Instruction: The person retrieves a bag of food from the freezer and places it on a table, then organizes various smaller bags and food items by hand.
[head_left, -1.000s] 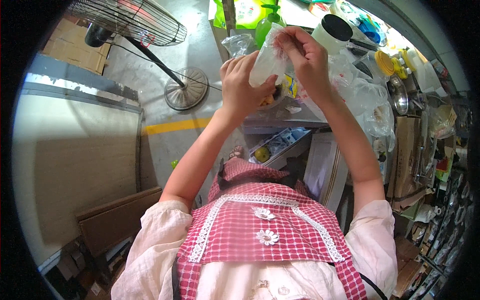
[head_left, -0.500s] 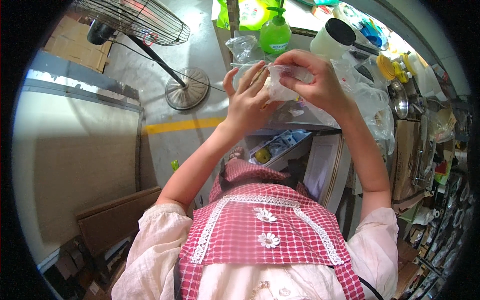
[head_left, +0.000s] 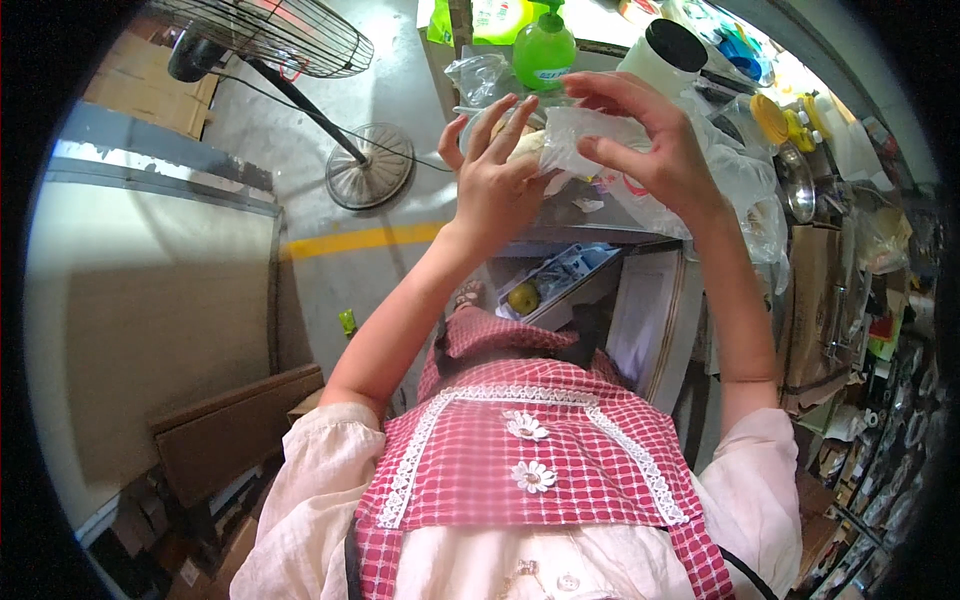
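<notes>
A thin, clear plastic bag point(head_left: 590, 130) stretches between my hands above the worktop. My left hand point(head_left: 497, 185) grips its left side, with the outer fingers raised and spread. Beside those fingers a pale, cream-coloured item point(head_left: 527, 146) shows at the bag's edge; its kind is not clear. My right hand point(head_left: 668, 150) is open at the bag's right side, thumb and fingers wide apart. The right thumb tip lies against or just in front of the film. A round, clear container rim point(head_left: 470, 135) shows partly behind my left fingers.
A green pump bottle point(head_left: 544, 50) and a black-lidded jar point(head_left: 665, 60) stand behind my hands. Crumpled plastic bags point(head_left: 745, 190) lie at the right. Below the worktop, an open drawer point(head_left: 590, 265) holds a yellow-green fruit point(head_left: 523, 298). A floor fan point(head_left: 368, 165) stands at the left.
My right fingers have opened away from the thumb, from a closer grip on the bag. The bag looks more spread out, and both hands sit slightly further apart.
</notes>
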